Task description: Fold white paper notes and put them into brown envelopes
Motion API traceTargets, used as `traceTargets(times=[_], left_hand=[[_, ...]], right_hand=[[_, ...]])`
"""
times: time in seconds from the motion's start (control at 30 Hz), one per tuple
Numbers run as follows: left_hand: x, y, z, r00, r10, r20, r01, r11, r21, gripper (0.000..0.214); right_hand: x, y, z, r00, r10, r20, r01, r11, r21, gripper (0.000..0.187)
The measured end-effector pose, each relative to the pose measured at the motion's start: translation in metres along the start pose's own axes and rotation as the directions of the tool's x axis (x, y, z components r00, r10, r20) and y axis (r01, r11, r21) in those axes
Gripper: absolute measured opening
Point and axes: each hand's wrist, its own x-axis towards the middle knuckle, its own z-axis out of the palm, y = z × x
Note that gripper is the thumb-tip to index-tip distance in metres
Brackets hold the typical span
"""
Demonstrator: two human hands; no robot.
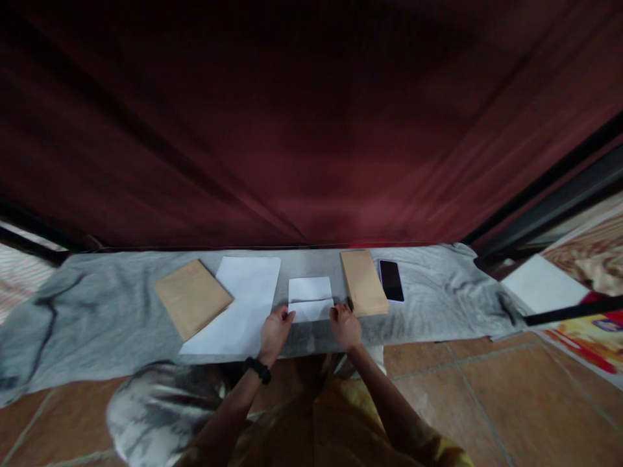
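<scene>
A white sheet of paper [310, 290] with a crease or fold edge across its middle lies in front of me on the grey cloth. My left hand [276, 331] pinches its lower left edge between thumb and fingers. At the right edge, my right hand [346, 326] grips the same sheet, fingers closed. Just right of that hand lies a stack of narrow brown envelopes [364, 282]. To the left are larger white sheets [246, 298], partly covered by a stack of brown envelopes [193, 297].
A dark-screened phone [391, 281] lies right of the narrow envelopes. The grey cloth [438, 298] covers a long, narrow surface. Behind it hangs a dark red curtain [311, 143]. A black frame bar [555, 188] and printed packaging [591, 337] are at the right.
</scene>
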Motion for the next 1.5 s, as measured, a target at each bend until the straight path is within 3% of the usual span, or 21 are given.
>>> traceTargets(times=[0.2, 0.33, 0.4, 0.47, 0.57, 0.67, 0.8, 1.5], left_hand=[[0.009, 0.004, 0.002, 0.998, -0.057, -0.007, 0.057, 0.998, 0.030, 0.014], [0.008, 0.006, 0.005, 0.996, -0.049, -0.077, 0.052, 0.998, 0.030, 0.028], [0.005, 0.006, 0.007, 0.979, 0.069, -0.192, -0.056, 0.996, 0.069, 0.035], [0.000, 0.007, 0.011, 0.929, 0.248, -0.273, -0.213, 0.965, 0.152, 0.038], [-0.011, 0.009, 0.018, 0.861, 0.467, -0.203, -0.411, 0.872, 0.266, 0.042], [-0.021, 0.008, 0.028, 0.819, 0.569, -0.069, -0.520, 0.788, 0.331, 0.048], [-0.026, 0.004, 0.038, 0.818, 0.575, -0.022, -0.526, 0.764, 0.374, 0.054], [0.006, 0.010, 0.050, 0.874, 0.481, -0.061, -0.420, 0.814, 0.401, 0.062]], right_hand=[[0.009, -0.013, -0.006, 0.998, 0.060, 0.006, -0.059, 0.991, -0.123, 0.022], [0.015, -0.015, -0.006, 0.998, 0.067, -0.001, -0.067, 0.985, -0.160, 0.024], [0.017, -0.016, -0.006, 0.998, 0.067, -0.005, -0.067, 0.984, -0.162, 0.024], [0.018, -0.017, -0.005, 0.998, 0.065, -0.008, -0.065, 0.984, -0.164, 0.024], [0.020, -0.017, -0.004, 0.998, 0.056, -0.011, -0.058, 0.984, -0.166, 0.024], [0.022, -0.017, -0.003, 0.998, 0.055, -0.014, -0.057, 0.984, -0.169, 0.025], [0.025, -0.018, -0.002, 0.999, 0.046, -0.008, -0.046, 0.985, -0.167, 0.026], [0.059, -0.024, 0.004, 0.998, 0.037, -0.055, -0.046, 0.981, -0.190, 0.030]])
